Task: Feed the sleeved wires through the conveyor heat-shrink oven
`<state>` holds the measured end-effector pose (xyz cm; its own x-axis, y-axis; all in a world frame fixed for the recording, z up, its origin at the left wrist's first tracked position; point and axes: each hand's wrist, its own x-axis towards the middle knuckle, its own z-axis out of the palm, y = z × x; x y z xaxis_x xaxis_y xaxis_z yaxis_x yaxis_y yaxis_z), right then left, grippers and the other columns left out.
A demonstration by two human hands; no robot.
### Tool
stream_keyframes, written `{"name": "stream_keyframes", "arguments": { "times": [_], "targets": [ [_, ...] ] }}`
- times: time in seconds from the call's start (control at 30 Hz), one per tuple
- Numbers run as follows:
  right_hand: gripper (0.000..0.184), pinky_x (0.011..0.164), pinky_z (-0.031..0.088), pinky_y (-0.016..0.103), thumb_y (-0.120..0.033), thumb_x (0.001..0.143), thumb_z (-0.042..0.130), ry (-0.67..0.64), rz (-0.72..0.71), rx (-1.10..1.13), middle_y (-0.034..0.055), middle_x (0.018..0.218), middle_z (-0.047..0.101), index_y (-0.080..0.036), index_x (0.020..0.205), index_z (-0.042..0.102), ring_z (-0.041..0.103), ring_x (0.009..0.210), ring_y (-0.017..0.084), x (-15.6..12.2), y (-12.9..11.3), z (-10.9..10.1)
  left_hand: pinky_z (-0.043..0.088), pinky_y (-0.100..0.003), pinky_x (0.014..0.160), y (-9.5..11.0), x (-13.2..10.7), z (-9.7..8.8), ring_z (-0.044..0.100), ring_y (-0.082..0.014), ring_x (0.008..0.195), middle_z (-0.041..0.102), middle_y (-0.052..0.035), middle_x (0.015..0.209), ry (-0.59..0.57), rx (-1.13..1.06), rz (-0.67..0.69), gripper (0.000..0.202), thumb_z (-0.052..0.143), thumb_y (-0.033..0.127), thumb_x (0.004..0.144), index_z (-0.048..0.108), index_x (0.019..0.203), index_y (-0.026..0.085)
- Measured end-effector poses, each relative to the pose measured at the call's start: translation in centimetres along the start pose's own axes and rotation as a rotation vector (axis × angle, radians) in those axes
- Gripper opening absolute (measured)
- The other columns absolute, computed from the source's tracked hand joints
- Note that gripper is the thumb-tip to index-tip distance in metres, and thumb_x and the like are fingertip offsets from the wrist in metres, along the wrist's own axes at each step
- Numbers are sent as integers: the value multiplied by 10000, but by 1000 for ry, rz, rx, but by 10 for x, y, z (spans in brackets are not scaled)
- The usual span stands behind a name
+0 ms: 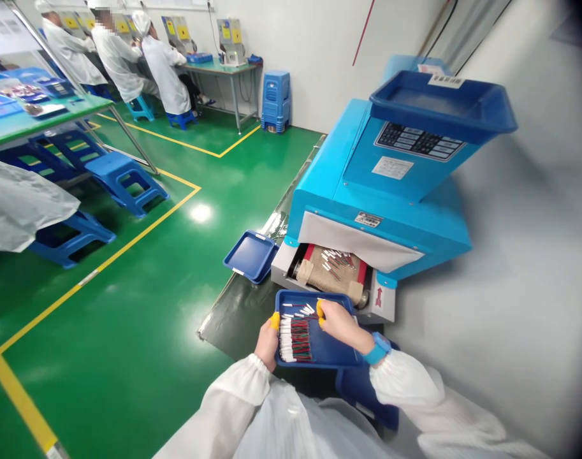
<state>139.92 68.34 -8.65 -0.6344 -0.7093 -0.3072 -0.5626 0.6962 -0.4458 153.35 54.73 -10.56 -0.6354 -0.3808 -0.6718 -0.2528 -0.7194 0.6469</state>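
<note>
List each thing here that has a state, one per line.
Left hand: gripping blue tray by its left edge.
Right hand: over the tray, fingers at loose wires; grip unclear.
Blue tray: level, partly filled with wire row.
Belt: carrying wire pieces.
Side tray: empty.

One machine [367, 146]; one held tray [331, 349]; perhaps three seated people [164, 70]
</note>
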Motion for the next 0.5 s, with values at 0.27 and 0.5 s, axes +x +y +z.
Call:
{"name": "stream_keyframes", "arguments": {
  "times": [0.27, 0.5],
  "targets": [
    [139, 527, 219, 210, -41, 582, 471, -12, 43, -26, -8, 630, 508, -170, 633, 457, 426, 583, 96, 3, 2, -7, 516, -320, 644, 1, 1, -6, 647, -187, 642, 698, -85, 744, -11, -18, 15, 350, 590, 458, 723, 614, 806, 120],
    [109, 539, 246, 209, -79, 619, 495, 60, 117, -88, 6, 644, 544, -173, 673, 499, 479, 608, 114, 14, 18, -32, 528, -363, 698, 7, 6, -13, 663, -214, 682, 703, -121, 798, 34, -39, 10, 348, 572, 421, 754, 614, 874, 98]
  ]
}}
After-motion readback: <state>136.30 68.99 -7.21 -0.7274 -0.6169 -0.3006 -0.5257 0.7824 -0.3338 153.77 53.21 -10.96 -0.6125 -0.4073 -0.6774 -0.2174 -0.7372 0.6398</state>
